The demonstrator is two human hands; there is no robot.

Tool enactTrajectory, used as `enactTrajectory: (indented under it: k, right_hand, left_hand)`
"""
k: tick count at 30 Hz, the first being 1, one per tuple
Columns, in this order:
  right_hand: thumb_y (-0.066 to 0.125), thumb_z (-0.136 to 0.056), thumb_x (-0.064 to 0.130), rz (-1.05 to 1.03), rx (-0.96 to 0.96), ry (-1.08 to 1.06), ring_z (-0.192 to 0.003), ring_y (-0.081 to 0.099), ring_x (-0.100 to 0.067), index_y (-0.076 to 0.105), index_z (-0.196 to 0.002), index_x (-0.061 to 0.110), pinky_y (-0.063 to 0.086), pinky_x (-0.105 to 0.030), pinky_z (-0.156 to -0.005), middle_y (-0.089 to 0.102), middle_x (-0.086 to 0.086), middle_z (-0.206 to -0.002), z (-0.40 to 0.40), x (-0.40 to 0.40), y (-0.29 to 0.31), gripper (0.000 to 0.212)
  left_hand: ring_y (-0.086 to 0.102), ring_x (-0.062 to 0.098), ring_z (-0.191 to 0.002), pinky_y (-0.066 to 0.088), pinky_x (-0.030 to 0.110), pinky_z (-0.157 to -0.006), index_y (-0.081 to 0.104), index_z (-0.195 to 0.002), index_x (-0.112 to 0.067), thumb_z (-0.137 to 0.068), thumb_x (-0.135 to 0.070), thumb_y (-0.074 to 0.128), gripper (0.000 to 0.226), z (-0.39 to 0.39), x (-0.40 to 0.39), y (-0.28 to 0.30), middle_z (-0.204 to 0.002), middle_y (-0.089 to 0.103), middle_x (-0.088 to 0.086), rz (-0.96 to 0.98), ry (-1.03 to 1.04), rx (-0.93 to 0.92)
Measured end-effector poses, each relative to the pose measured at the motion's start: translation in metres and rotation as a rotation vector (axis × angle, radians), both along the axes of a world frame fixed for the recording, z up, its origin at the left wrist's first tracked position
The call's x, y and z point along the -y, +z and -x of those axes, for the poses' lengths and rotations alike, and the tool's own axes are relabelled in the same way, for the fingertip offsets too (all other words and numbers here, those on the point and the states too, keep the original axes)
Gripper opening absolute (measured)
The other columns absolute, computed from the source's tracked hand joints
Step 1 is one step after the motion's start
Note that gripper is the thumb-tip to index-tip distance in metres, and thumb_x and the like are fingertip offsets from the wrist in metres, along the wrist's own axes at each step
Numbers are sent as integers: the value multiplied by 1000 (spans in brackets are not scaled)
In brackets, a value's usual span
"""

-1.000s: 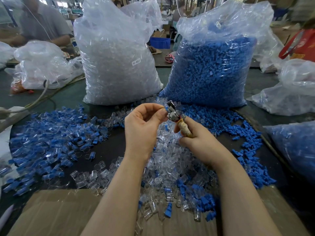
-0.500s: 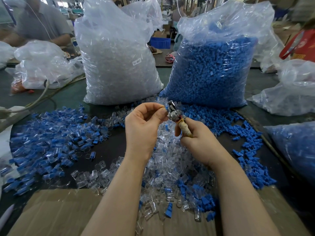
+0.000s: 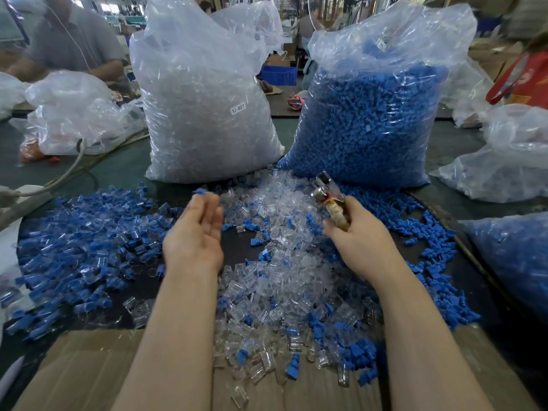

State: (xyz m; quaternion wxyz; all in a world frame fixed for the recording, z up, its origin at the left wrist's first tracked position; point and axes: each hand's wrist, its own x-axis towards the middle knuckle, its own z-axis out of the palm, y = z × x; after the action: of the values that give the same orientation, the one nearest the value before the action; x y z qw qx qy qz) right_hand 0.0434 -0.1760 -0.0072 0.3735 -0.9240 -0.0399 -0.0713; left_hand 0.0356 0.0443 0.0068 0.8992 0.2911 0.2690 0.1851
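Cardboard lies flat at the near table edge, with clear caps and blue plugs spilling onto it. Just beyond, both bare forearms reach out over the main heap of clear caps on the dark table mat.

Left hand: palm turned up and inward, fingers loosely straight and close together, nothing held. Its fingertips are blurred. One stray plug shows just past them; cannot tell if it touches.

Right hand: fingers curled round the taped handle of a small metal tool. The tool's shiny head sticks up above the heap, tilted left, well apart from the left hand.

Left of the hands is a broad spread of blue plugs mixed with clear caps.

Farther back, two big plastic sacks stand upright side by side. The left sack holds clear caps and carries a small white label. The right sack holds blue plugs. Far left, behind them, sits a person in grey.
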Motion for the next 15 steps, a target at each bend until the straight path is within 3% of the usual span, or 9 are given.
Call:
enactTrajectory:
  k: [4,8,12,15]
  right_hand:
    - [43,-99,38,189,-29,-194,-89,57,-34,46,-110,30,49,-48,-81,63,-4,-95,-2,8,-6,14]
    - [40,-100,32,208,-38,-362,-74,55,-30,48,-107,32,42,-36,-61,59,-2,-83,-2,11,-9,10]
    - [51,-95,31,255,-118,-430,-72,55,-29,54,-96,17,40,-34,-60,58,-6,-81,-3,16,-10,14]
    - [60,-89,32,217,-219,-374,-70,57,-26,56,-86,17,39,-31,-57,60,-6,-78,-5,16,-8,16]
  left_hand:
    - [71,5,-60,57,18,-59,62,-93,-8,-96,-10,57,6,6,-29,-3,-69,73,1,254,188,28]
    - [70,5,-57,59,19,-70,63,-98,-5,-98,-8,54,10,13,-45,-2,-61,71,1,409,341,116]
    - [72,10,-62,60,23,-62,65,-102,-1,-100,-4,51,15,15,-53,-1,-70,71,5,532,415,212]
    - [72,8,-68,58,22,-65,63,-105,-8,-101,-9,49,15,13,-54,-4,-84,72,3,460,379,224]
